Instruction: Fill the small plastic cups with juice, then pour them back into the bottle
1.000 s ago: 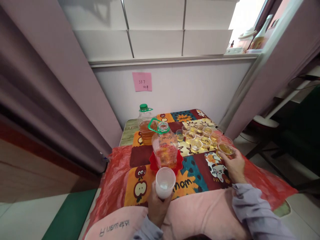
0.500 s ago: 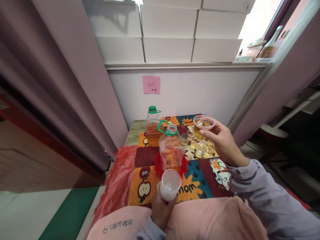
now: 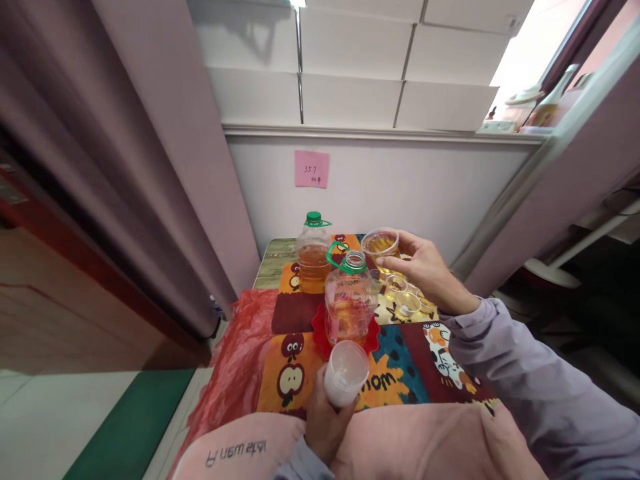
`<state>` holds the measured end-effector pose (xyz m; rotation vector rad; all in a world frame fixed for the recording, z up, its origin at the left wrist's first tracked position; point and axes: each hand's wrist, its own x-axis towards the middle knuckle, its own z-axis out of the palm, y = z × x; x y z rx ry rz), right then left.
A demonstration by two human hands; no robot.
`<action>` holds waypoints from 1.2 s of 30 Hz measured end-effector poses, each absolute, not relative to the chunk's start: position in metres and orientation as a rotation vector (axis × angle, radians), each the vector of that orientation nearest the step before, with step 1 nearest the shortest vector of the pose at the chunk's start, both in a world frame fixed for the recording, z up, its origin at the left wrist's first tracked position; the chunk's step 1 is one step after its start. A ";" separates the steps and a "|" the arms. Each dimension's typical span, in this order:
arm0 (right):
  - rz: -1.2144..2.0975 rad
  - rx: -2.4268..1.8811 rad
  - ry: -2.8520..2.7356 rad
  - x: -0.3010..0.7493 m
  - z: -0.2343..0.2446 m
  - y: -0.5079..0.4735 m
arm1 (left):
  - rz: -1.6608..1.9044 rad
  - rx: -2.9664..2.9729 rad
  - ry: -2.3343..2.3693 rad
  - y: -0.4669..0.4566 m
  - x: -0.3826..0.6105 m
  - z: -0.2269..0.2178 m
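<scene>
My left hand (image 3: pixel 327 417) is wrapped round a whitish translucent plastic cup (image 3: pixel 346 373), perhaps a stack, whose mouth tilts up toward me near the front of the table. Raised at the right, my right hand (image 3: pixel 430 270) grips a clear plastic cup (image 3: pixel 381 248) of yellow liquid by its side, just beside and behind the neck of an uncapped jug (image 3: pixel 351 303). That jug has a green handle, holds some amber liquid and stands in a red scalloped dish (image 3: pixel 320 337). Below my right hand, several small clear cups (image 3: pixel 407 304) with yellowish liquid are partly hidden.
A second jug (image 3: pixel 313 257) with a green cap and amber liquid stands at the back left. Under everything lies a colourful patterned cloth (image 3: pixel 295 313). Red plastic sheeting (image 3: pixel 237 360) hangs over the left table edge. The wall (image 3: pixel 380 180) rises close behind.
My right hand has moved left with the cup of yellow liquid, closer to the uncapped jug's neck. My left hand keeps its grip on the whitish cup. The view has shifted slightly.
</scene>
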<state>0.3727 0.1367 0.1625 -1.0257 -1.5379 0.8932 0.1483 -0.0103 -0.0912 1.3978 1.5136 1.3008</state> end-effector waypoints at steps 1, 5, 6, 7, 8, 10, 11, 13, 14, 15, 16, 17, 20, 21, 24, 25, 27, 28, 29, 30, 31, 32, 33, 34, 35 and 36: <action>0.898 -1.036 -1.544 0.373 0.164 0.137 | 1.301 1.394 1.518 -0.010 0.148 -0.091; 0.883 -1.074 -1.564 0.375 0.167 0.139 | 1.291 1.370 1.505 -0.010 0.149 -0.091; 0.869 -1.083 -1.576 0.375 0.167 0.139 | 1.287 1.364 1.505 -0.010 0.149 -0.091; 0.854 -1.092 -1.587 0.375 0.167 0.140 | 1.283 1.358 1.506 -0.010 0.149 -0.091; 0.837 -1.101 -1.596 0.376 0.167 0.141 | 1.281 1.352 1.510 -0.010 0.150 -0.091; 0.801 -1.118 -1.615 0.376 0.166 0.142 | 1.277 1.338 1.523 -0.010 0.150 -0.091; 0.784 -1.121 -1.627 0.377 0.166 0.143 | 1.275 1.333 1.525 -0.010 0.150 -0.092; 0.744 -1.120 -1.665 0.379 0.165 0.145 | 1.279 1.327 1.523 -0.010 0.150 -0.094; 0.719 -1.118 -1.689 0.380 0.165 0.145 | 1.286 1.324 1.522 -0.010 0.150 -0.094; 0.691 -1.116 -1.713 0.380 0.165 0.146 | 1.295 1.322 1.519 -0.010 0.150 -0.095; 0.660 -1.120 -1.733 0.381 0.165 0.146 | 1.306 1.321 1.516 -0.010 0.151 -0.096; 0.629 -1.129 -1.748 0.381 0.166 0.146 | 1.317 1.321 1.514 -0.010 0.151 -0.097; 0.543 -1.181 -1.765 0.381 0.169 0.145 | 1.331 1.333 1.510 -0.011 0.151 -0.097; 0.518 -1.200 -1.767 0.380 0.170 0.145 | 1.329 1.338 1.508 -0.011 0.151 -0.097; 0.455 -1.249 -1.788 0.379 0.175 0.143 | 1.322 1.349 1.508 -0.011 0.150 -0.096; 0.430 -1.266 -1.800 0.379 0.176 0.142 | 1.321 1.349 1.508 -0.011 0.150 -0.096; 0.369 -1.303 -1.819 0.379 0.178 0.141 | 1.320 1.345 1.509 -0.011 0.150 -0.095; 0.335 -1.321 -1.827 0.379 0.179 0.141 | 1.318 1.339 1.512 -0.011 0.150 -0.095; 0.304 -1.338 -1.835 0.379 0.180 0.141 | 1.314 1.334 1.516 -0.011 0.150 -0.095; 0.280 -1.353 -1.843 0.379 0.181 0.141 | 1.312 1.331 1.522 -0.011 0.150 -0.095; 0.262 -1.366 -1.851 0.379 0.181 0.141 | 1.311 1.329 1.529 -0.011 0.150 -0.095; 0.247 -1.375 -1.861 0.379 0.182 0.141 | 1.310 1.328 1.533 -0.011 0.150 -0.094; 0.235 -1.381 -1.871 0.379 0.183 0.141 | 1.308 1.328 1.531 -0.011 0.150 -0.094; 0.227 -1.385 -1.880 0.379 0.184 0.141 | 1.304 1.329 1.525 -0.011 0.150 -0.093; 0.218 -1.385 -1.889 0.378 0.185 0.141 | 1.300 1.329 1.519 -0.010 0.150 -0.092; 0.206 -1.385 -1.897 0.378 0.186 0.141 | 1.294 1.331 1.512 -0.010 0.150 -0.092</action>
